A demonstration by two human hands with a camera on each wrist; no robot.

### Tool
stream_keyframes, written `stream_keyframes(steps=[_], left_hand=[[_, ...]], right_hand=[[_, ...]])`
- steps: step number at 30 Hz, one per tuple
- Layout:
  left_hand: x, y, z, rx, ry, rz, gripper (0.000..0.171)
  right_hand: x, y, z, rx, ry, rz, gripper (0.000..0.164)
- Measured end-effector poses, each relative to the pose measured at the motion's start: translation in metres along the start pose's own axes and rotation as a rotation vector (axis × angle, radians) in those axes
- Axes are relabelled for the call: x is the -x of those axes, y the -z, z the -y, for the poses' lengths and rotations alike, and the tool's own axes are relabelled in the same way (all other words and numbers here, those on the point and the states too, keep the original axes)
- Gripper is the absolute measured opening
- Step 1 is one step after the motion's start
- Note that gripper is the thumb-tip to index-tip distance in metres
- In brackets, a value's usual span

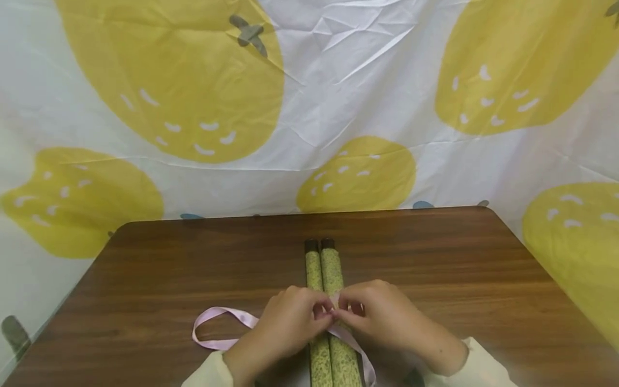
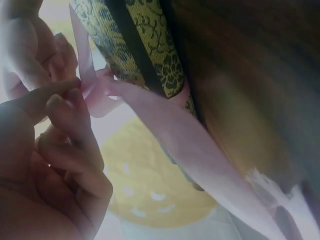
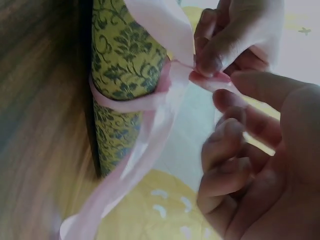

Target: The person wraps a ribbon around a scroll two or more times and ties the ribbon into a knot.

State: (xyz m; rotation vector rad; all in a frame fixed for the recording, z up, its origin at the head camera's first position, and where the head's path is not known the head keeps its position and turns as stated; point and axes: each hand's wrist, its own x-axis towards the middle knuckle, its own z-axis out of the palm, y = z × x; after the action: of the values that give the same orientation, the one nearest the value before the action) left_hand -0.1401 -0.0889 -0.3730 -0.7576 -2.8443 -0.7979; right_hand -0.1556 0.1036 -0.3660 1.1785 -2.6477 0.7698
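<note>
Two rolled scrolls covered in green-gold patterned brocade lie side by side on the table, dark knobs at their far ends. A pink ribbon passes around them, and its crossing or knot sits at the fingertips. From the left, my left hand pinches the ribbon between thumb and index finger. Opposite it, my right hand pinches a small fold of ribbon, its other fingers curled. The two hands' fingertips nearly meet above the scrolls. Whether the ribbon is fully knotted is hidden by the fingers.
A ribbon loop lies on the brown wooden table left of the scrolls. Another ribbon tail trails down on the right. Behind the table's far edge hangs a white cloth with yellow lemon prints.
</note>
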Motion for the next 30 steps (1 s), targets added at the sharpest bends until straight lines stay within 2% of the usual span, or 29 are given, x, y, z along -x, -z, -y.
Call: stream_keyframes(steps=[3, 6, 9, 17, 23, 30], left_hand=[[0.0, 0.002, 0.002, 0.011, 0.01, -0.004, 0.006], [0.0, 0.004, 0.004, 0.017, 0.025, -0.007, 0.005], [0.001, 0.006, 0.006, 0.017, 0.032, -0.011, 0.005], [0.001, 0.009, 0.007, 0.02, 0.049, -0.017, 0.005], [0.001, 0.008, 0.007, 0.021, 0.055, -0.006, 0.006], [0.0, 0.011, 0.009, 0.002, 0.063, 0.008, 0.007]], right_hand=[[0.002, 0.002, 0.001, 0.061, -0.04, 0.065, 0.027], [0.004, 0.001, 0.004, 0.098, -0.045, 0.172, 0.032], [0.005, -0.005, 0.008, 0.121, -0.037, 0.236, 0.032], [0.016, -0.011, 0.01, 0.186, -0.002, 0.211, 0.027], [0.039, -0.004, 0.002, 0.163, -0.053, 0.22, 0.022], [0.064, 0.005, -0.012, 0.228, -0.123, 0.213, 0.031]])
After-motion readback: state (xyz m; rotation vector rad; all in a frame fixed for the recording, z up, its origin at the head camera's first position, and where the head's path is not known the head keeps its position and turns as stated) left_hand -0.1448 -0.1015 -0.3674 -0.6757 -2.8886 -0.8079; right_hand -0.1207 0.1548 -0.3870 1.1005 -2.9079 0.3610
